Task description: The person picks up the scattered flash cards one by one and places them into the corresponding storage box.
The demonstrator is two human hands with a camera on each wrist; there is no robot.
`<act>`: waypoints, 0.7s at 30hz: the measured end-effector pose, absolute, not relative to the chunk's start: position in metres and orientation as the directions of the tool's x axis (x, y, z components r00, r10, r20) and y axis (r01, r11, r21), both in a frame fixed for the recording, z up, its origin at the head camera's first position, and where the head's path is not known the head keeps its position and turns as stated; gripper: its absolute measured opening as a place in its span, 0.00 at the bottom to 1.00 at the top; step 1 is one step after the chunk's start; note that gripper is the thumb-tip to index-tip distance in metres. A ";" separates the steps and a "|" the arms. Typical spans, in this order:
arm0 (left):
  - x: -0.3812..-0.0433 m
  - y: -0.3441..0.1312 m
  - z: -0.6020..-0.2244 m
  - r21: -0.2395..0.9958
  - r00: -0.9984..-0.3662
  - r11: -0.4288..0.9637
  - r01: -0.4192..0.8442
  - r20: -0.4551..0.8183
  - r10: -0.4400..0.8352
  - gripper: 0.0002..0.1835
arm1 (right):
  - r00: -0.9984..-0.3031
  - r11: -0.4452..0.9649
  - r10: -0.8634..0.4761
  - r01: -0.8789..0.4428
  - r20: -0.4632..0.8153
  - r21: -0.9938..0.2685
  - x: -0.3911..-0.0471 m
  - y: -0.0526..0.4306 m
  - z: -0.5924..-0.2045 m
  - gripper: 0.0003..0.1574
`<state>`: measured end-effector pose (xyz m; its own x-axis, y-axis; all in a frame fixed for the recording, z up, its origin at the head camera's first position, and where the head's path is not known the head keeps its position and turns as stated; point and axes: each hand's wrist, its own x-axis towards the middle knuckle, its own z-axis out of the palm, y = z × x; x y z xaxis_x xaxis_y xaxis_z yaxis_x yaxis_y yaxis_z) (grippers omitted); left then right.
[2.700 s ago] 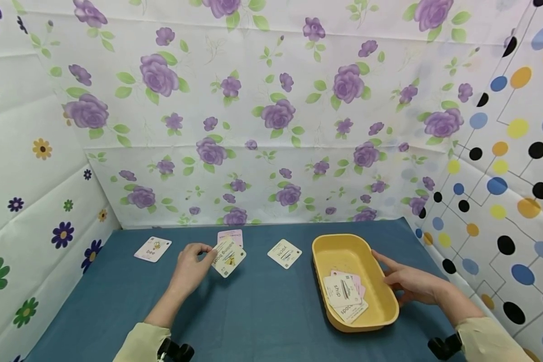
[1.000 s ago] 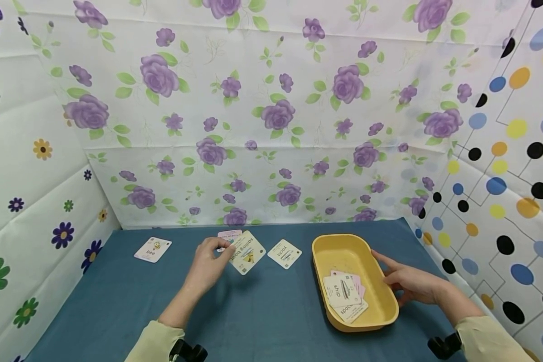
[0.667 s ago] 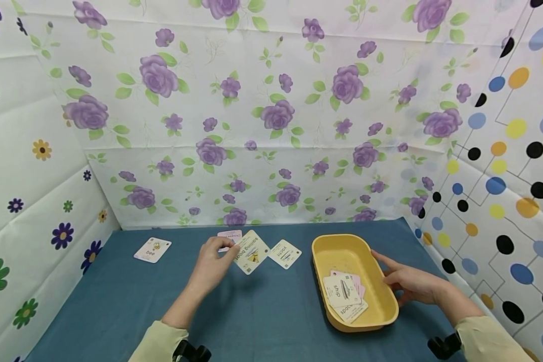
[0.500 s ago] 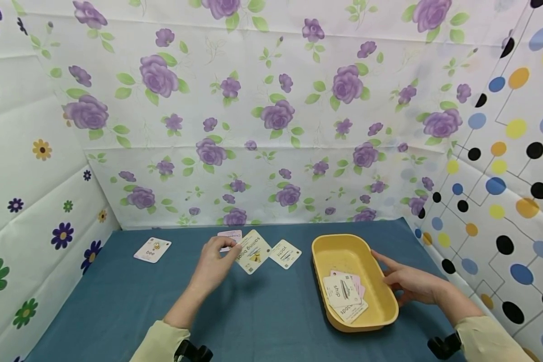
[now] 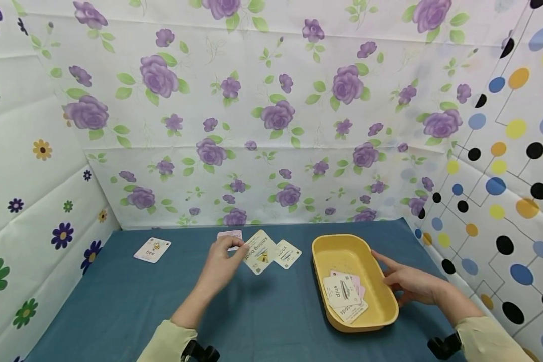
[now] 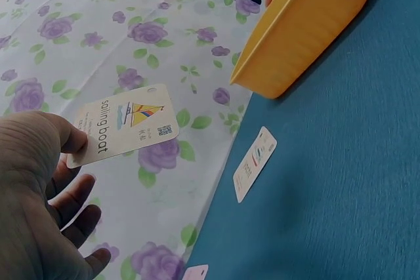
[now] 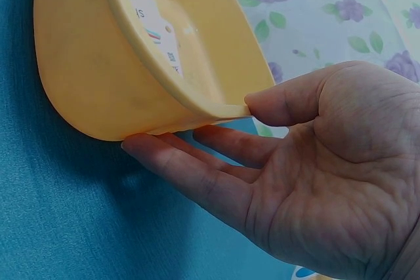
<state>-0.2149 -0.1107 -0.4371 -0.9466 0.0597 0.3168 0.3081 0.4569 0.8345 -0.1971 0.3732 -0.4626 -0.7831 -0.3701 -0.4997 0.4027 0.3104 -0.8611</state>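
Observation:
My left hand (image 5: 222, 261) pinches a "sailing boat" flashcard (image 5: 260, 251) by one corner between thumb and fingertips, held above the table. In the left wrist view this card (image 6: 125, 126) shows its boat drawing. It overlaps part of the "yacht" card (image 5: 288, 254) in the head view. Behind the left hand lies a pink card (image 5: 230, 234), partly covered. My right hand (image 5: 414, 282) holds the right side of a yellow plastic tray (image 5: 386, 314). In the right wrist view, the thumb touches the tray's rim (image 7: 147, 57) and the fingers lie against its outer wall.
Inside the tray, a "ship" card (image 5: 342, 291) lies on top of several white and pink cards. A "bee" card (image 5: 153, 250) is at the table's left. Blue cloth (image 5: 262, 322) covers the table, with patterned sheets (image 5: 271, 115) behind and at both sides.
My left hand has moved right with the sailing boat card, from in front of the pink card to partly over the yacht card. The right hand and tray have stayed in place.

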 end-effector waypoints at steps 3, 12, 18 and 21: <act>-0.214 -0.107 -0.437 0.834 -0.943 0.450 0.319 0.325 0.065 0.05 | -0.784 0.311 -0.367 0.404 -0.500 -0.861 -0.197 0.373 -0.463 0.57; -0.214 -0.098 -0.438 0.838 -0.939 0.429 0.338 0.333 0.090 0.05 | -0.781 0.304 -0.369 0.410 -0.503 -0.860 -0.197 0.374 -0.464 0.57; -0.214 -0.093 -0.434 0.839 -0.938 0.424 0.342 0.333 0.098 0.05 | -0.780 0.306 -0.370 0.410 -0.505 -0.859 -0.199 0.375 -0.466 0.57; -0.214 -0.090 -0.431 0.837 -0.937 0.425 0.346 0.332 0.108 0.05 | -0.778 0.304 -0.375 0.410 -0.503 -0.860 -0.200 0.375 -0.466 0.57</act>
